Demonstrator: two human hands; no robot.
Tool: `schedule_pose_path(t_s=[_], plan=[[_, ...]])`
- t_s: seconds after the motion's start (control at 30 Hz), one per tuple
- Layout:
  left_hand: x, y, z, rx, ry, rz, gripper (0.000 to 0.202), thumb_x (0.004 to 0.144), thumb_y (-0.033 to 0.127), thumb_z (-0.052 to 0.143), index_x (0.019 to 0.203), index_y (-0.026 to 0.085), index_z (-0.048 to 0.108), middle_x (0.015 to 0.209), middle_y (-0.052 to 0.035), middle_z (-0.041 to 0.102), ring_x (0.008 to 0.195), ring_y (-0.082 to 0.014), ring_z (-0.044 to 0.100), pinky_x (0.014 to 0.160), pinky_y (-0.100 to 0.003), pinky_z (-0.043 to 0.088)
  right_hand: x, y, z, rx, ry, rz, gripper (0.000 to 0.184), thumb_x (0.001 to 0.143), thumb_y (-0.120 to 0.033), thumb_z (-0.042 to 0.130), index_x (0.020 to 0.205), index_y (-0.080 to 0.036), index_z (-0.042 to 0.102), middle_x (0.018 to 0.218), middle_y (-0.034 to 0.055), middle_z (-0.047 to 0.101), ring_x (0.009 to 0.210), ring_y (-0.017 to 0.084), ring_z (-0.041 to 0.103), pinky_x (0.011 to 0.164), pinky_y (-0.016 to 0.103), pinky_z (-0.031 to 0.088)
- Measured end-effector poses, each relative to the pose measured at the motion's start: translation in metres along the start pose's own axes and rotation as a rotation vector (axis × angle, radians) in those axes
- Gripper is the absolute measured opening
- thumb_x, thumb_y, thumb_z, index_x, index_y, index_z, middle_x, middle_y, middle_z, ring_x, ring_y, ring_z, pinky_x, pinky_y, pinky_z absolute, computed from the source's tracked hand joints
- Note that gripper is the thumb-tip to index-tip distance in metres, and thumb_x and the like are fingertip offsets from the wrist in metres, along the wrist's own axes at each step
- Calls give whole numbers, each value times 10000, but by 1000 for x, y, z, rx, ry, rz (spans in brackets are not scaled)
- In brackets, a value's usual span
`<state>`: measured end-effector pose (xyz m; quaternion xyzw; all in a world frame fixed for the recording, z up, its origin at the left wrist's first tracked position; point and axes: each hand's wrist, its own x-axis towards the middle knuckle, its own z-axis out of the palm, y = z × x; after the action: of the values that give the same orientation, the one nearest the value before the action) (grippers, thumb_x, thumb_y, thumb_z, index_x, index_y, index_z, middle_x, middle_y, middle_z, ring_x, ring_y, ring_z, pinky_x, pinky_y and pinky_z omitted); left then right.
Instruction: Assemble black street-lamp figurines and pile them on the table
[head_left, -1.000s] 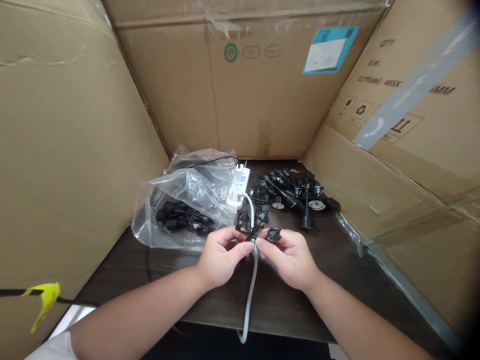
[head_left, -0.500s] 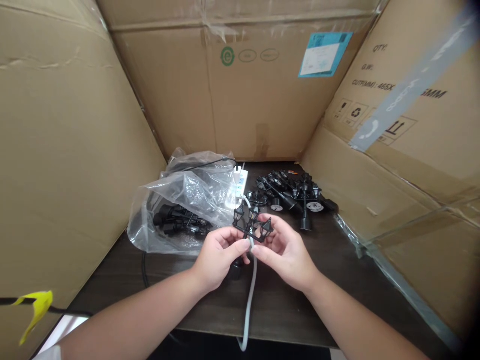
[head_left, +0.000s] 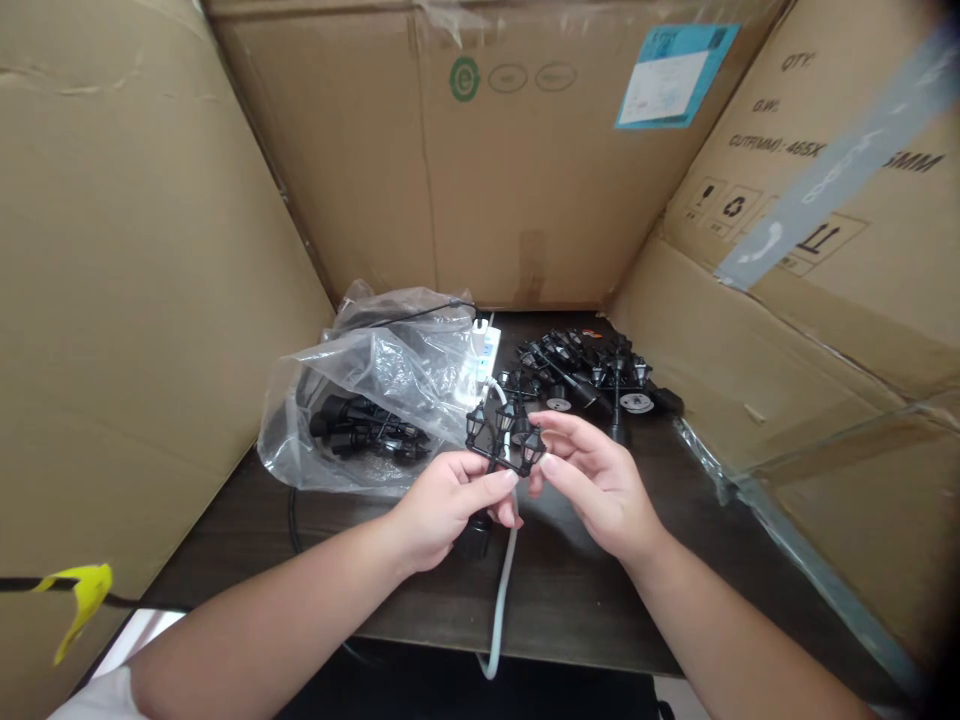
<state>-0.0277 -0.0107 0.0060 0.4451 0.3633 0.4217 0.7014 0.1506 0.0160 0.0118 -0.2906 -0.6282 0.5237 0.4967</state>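
A small black model street lamp (head_left: 505,418) with several lantern heads is held upright at the middle of the view. My left hand (head_left: 444,510) is closed around its post, with the thumb lying across just under the lanterns. The round black base (head_left: 472,540) shows below that hand. My right hand (head_left: 600,488) pinches the right-hand lantern between thumb and fingertips. Behind the lamp, more black street lamps (head_left: 592,372) lie in a heap at the back right. Others sit inside a clear plastic bag (head_left: 307,380) on the left.
A white power strip (head_left: 482,365) with a plug stands behind the lamp. Its pale cable (head_left: 504,590) runs beneath my hands and over the table's (head_left: 585,615) front edge. Cardboard walls enclose the left, back and right. White discs (head_left: 637,403) lie by the heap.
My right hand has moved from the lamp's crossbar near my left thumb up to the right-hand lantern. My left hand keeps its grip on the post. The view has tilted slightly.
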Motion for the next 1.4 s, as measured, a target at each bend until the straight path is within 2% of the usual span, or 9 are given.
schedule_pose_path(t_s=[0.13, 0.23, 0.3, 0.47, 0.6, 0.77, 1.2, 1.33, 1.4], plan=[[-2, 2, 1, 181, 7, 67, 250, 839, 331, 660, 722, 114, 704, 663, -62, 703, 663, -163, 654, 758, -303, 523, 2, -8, -5, -163, 24, -32, 253, 846, -255, 657, 1092, -194, 648, 740, 6, 629, 594, 109, 592, 528, 224, 523], [-2, 3, 3, 156, 9, 79, 204, 820, 310, 683, 881, 118, 714, 741, -67, 736, 708, -180, 690, 763, -318, 551, 0, -10, -7, -209, 33, -13, 160, 837, -222, 660, 994, -190, 677, 662, -18, 596, 530, 95, 569, 502, 212, 516], [-2, 4, 5, 124, -1, 80, 208, 797, 289, 704, 913, 116, 712, 778, -71, 745, 727, -188, 701, 763, -325, 566, -1, -11, -7, -199, 22, -11, 136, 837, -226, 660, 967, -189, 674, 656, -16, 600, 527, 102, 583, 500, 217, 529], [0, 4, 4, 163, -8, 86, 148, 806, 253, 681, 831, 115, 731, 759, -70, 747, 695, -190, 705, 731, -331, 589, -4, -13, -4, -189, -7, -10, 109, 834, -223, 666, 936, -185, 669, 656, -8, 622, 542, 111, 612, 511, 214, 551], [-1, 4, 3, 254, -32, 145, 161, 831, 215, 642, 745, 123, 741, 780, -81, 754, 750, -211, 715, 782, -345, 581, -4, -13, -3, -168, -30, 11, 97, 837, -216, 667, 924, -176, 660, 650, -3, 635, 514, 113, 621, 492, 213, 547], [-5, 6, 7, 253, -38, 166, 127, 830, 151, 632, 800, 136, 755, 822, -65, 760, 793, -205, 722, 818, -329, 579, -7, -14, -2, -137, -41, 50, 79, 843, -204, 661, 911, -165, 655, 650, 9, 661, 475, 119, 629, 464, 219, 549], [-7, 2, 15, 246, 124, 270, 127, 795, 96, 666, 755, 170, 761, 721, -1, 757, 684, -158, 724, 714, -238, 598, -10, -15, 11, -130, 72, 103, 96, 824, -212, 679, 873, -132, 659, 580, -1, 628, 431, 128, 626, 443, 230, 558], [-5, 5, 13, 286, 98, 236, 139, 815, 119, 649, 736, 161, 756, 730, -16, 757, 706, -165, 720, 736, -254, 589, -10, -13, 12, -78, 85, 154, 127, 847, -250, 664, 895, -139, 627, 598, -8, 619, 432, 108, 607, 441, 216, 545], [-4, 8, 10, 309, 67, 213, 157, 829, 147, 639, 717, 146, 749, 735, -37, 753, 717, -174, 714, 740, -270, 583, -8, -11, 10, -36, 85, 153, 193, 848, -274, 667, 983, -155, 598, 611, -19, 609, 450, 100, 588, 435, 207, 524]])
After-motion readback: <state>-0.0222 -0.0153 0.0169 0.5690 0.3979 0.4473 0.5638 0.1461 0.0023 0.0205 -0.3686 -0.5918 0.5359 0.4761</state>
